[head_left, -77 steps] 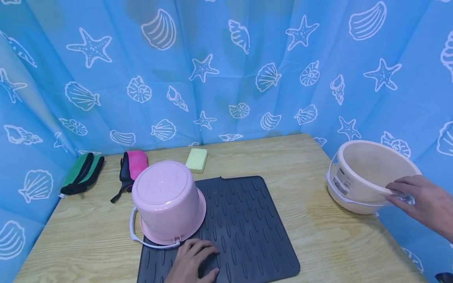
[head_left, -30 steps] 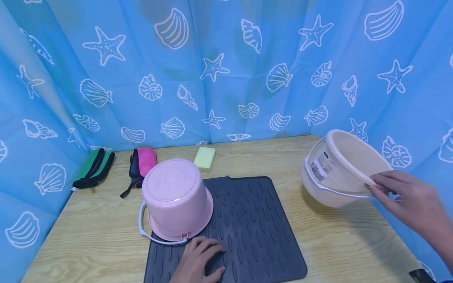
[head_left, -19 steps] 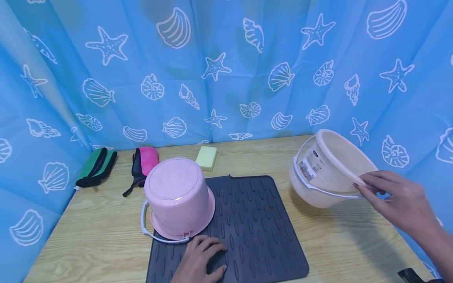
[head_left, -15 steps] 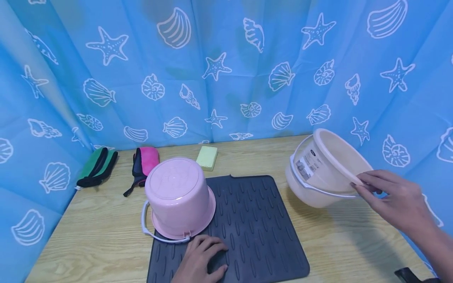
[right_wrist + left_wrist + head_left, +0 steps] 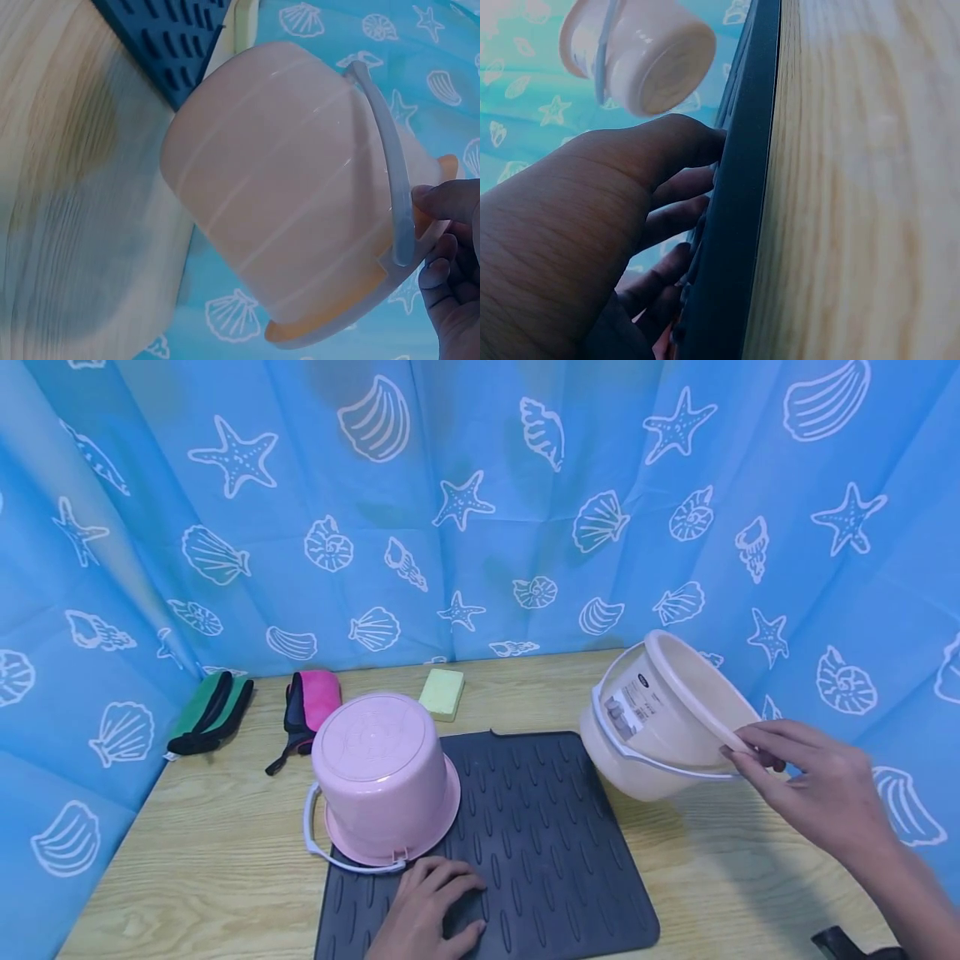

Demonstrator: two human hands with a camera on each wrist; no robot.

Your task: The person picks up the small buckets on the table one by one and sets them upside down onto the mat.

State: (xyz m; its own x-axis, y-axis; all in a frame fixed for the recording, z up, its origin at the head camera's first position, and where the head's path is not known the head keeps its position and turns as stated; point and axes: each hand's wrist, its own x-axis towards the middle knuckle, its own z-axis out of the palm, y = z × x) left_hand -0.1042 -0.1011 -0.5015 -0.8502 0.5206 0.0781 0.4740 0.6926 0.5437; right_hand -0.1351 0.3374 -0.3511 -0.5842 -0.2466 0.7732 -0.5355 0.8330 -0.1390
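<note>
My right hand (image 5: 813, 777) pinches the rim of a cream bucket (image 5: 637, 735) between thumb and fingers. The bucket tilts with its mouth toward the right, and its pale handle (image 5: 645, 760) hangs across the labelled side. In the right wrist view the thumb (image 5: 450, 202) lies on the rim beside the handle. My left hand (image 5: 431, 906) rests on the dark ribbed mat (image 5: 555, 860) with fingers spread and slightly bent, holding nothing. Just beyond it a pink bucket (image 5: 382, 793) stands upside down, partly on the mat, its handle lying to the left.
A pale green sponge (image 5: 442, 695) lies behind the mat. Toward the back left are a pink-and-black cloth item (image 5: 315, 702) and a green-and-black one (image 5: 213, 714). A blue shell-patterned curtain (image 5: 480, 560) encloses the back and sides of the wooden table (image 5: 195, 860).
My right hand has carried the cream bucket leftward from the table's right edge toward the mat, tilting it more. My left hand and the pink bucket keep their places on the mat.
</note>
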